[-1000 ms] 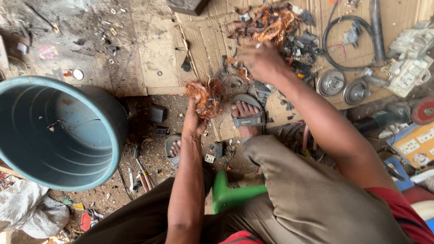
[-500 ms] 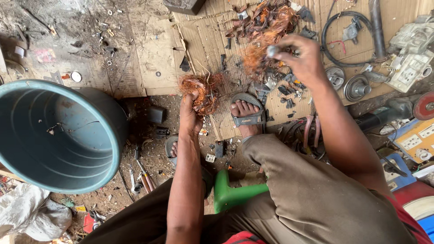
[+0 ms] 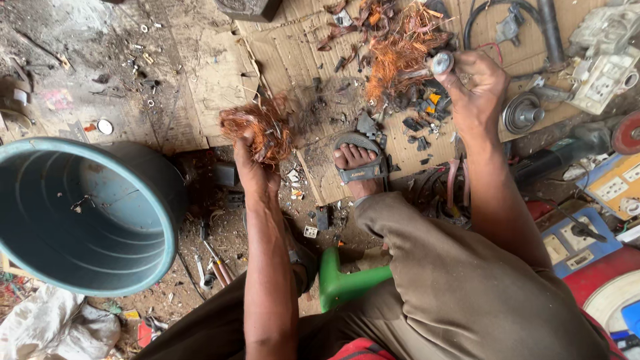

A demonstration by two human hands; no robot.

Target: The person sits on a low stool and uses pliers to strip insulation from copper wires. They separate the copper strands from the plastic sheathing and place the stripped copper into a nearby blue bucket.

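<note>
My left hand (image 3: 252,160) grips a tangled bundle of copper wire (image 3: 261,125) just above the cardboard sheet (image 3: 280,60). My right hand (image 3: 475,90) is closed around a small metal tool with a round silver end (image 3: 441,63), held at the edge of a larger pile of copper wire and scrap (image 3: 395,50) further out on the cardboard. My sandalled foot (image 3: 357,163) rests on the cardboard between the two hands.
A big blue plastic tub (image 3: 80,213) lies at the left, tipped toward me. A green stool (image 3: 343,283) is under me. Switch plates (image 3: 603,73), a black cable loop (image 3: 497,13), metal motor parts (image 3: 523,113) and a power tool (image 3: 567,157) crowd the right side.
My right hand has moved up and to the right, away from the scrap pile's front, holding the metal tool. My left hand has lifted the wire bundle slightly further out.
</note>
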